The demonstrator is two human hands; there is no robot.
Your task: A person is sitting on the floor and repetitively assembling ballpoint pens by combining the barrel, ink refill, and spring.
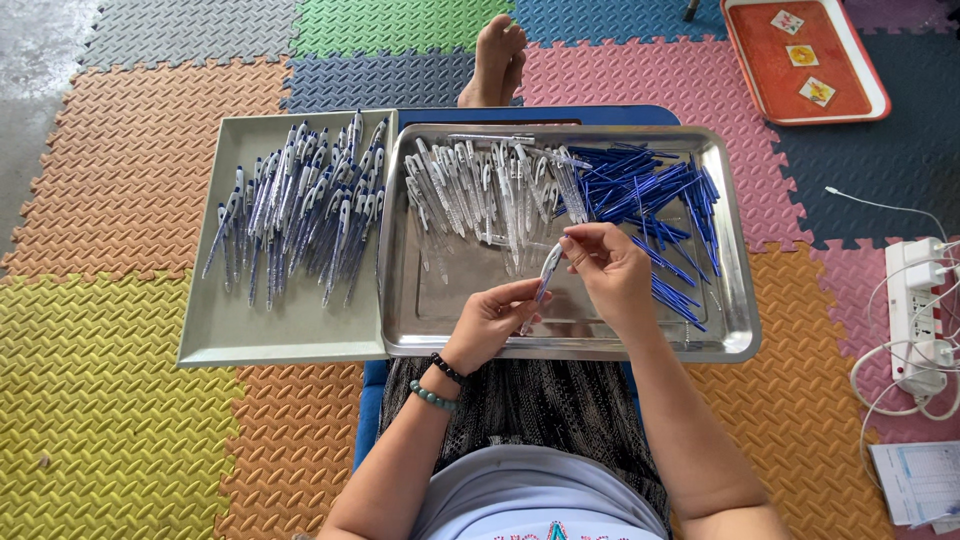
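- One head view, looking steeply down from above the seated person's lap.
- Close over the trays (560,345); floor mats (120,400) fill the edges.

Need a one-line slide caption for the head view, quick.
Both hands, left hand and right hand, hold one pen over a steel tray of barrels and blue refills.

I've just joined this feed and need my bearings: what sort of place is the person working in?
Probably a home floor used for piecework, not a factory bench. The person sits on coloured foam puzzle mats, both hands on one pen over a steel tray of pen parts; a power strip lies on the floor nearby.
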